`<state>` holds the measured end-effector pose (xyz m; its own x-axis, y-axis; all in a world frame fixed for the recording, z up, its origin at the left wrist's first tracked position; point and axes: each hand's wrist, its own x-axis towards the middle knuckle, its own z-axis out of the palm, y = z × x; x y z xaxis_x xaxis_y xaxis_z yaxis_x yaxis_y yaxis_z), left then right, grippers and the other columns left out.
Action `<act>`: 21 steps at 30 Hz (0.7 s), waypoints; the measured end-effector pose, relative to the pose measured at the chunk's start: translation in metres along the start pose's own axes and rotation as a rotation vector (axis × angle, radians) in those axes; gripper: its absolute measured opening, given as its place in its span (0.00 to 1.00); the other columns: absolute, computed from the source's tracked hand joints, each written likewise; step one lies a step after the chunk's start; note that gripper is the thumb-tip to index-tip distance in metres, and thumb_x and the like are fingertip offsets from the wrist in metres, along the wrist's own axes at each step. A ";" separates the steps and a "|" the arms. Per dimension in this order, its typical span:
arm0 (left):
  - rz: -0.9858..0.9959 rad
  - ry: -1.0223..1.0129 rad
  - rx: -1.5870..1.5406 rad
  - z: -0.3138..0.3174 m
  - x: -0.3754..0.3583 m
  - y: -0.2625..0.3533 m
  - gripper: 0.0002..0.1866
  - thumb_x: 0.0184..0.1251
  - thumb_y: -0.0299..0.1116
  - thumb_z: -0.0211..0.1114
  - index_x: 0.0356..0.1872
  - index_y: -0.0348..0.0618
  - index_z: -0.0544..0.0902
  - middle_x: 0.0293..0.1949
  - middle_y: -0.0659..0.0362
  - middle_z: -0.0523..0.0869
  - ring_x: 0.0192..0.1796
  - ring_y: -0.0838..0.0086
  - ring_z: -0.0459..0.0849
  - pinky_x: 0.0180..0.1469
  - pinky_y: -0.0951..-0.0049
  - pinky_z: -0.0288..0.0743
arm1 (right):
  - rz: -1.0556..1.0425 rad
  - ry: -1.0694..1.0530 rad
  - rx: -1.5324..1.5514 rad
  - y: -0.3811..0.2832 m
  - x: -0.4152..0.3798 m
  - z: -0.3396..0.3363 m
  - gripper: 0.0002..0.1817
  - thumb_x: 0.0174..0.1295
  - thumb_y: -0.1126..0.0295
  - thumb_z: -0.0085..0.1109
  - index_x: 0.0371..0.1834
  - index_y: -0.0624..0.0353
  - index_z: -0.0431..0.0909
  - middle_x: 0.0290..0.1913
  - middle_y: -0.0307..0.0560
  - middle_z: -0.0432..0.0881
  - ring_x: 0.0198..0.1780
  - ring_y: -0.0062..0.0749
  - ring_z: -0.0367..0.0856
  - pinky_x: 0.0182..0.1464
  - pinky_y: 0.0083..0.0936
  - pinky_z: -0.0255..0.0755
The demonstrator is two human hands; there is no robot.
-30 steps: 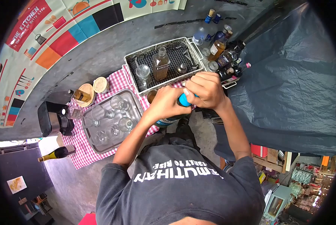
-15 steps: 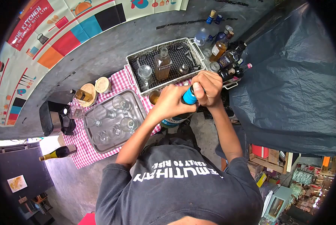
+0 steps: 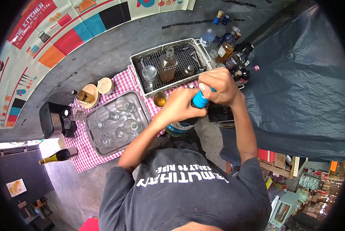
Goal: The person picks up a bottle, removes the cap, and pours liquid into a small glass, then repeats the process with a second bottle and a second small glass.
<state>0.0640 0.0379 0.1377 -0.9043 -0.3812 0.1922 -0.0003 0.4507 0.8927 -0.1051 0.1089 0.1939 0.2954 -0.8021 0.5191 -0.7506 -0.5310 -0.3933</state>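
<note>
Both hands on the neck of the bottle

Far left: gold bottle (image 3: 64, 154), dark glass, lying on its side in the view. Above it, machine (image 3: 52, 119): black, boxy. Checked cloth (image 3: 84, 159), pink and white. On it, a round board (image 3: 92, 89) carries an amber bottle (image 3: 84, 96); pale round tub (image 3: 105, 86) just beside.

Tray (image 3: 145, 109): grey metal, rectangular, rounded corners, raised rim. Inside, clear stemmed glasses (image 3: 132, 126), several apparently on their sides. Right of it, a small round cup (image 3: 160, 99) with amber liquid.

Basket (image 3: 184, 54): white rim, dark grid floor; holds a clear goblet (image 3: 149, 73) and a square bottle (image 3: 168, 69) with raised lettering.

Bottle (image 3: 179, 128): held in front of the shirt (image 3: 184, 188); smooth dark greenish glass, curved label, bright blue neck (image 3: 200, 99). Support beneath it: cannot tell.

Left hand (image 3: 182, 106): forearm angled up and inward, fingers wrapped round the neck low down, thumb across the near side. Right hand (image 3: 220, 86): higher, wrist bent inward, fingers curled tight over the top, knuckles up; cap hidden.

Far right: clustered bottles (image 3: 232, 61); beyond, a dark, wrinkled sheet (image 3: 291, 96).
</note>
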 end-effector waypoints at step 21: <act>-0.011 0.066 0.057 -0.007 0.002 -0.005 0.16 0.41 0.41 0.73 0.30 0.42 0.83 0.20 0.47 0.82 0.27 0.49 0.83 0.33 0.56 0.75 | -0.025 0.455 -0.259 -0.001 -0.006 0.033 0.18 0.65 0.58 0.52 0.22 0.60 0.72 0.19 0.44 0.70 0.20 0.36 0.74 0.24 0.33 0.66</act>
<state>0.0654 0.0296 0.1364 -0.8742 -0.4374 0.2108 -0.0358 0.4911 0.8703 -0.0868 0.1054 0.1657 0.0712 -0.5593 0.8259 -0.8851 -0.4172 -0.2063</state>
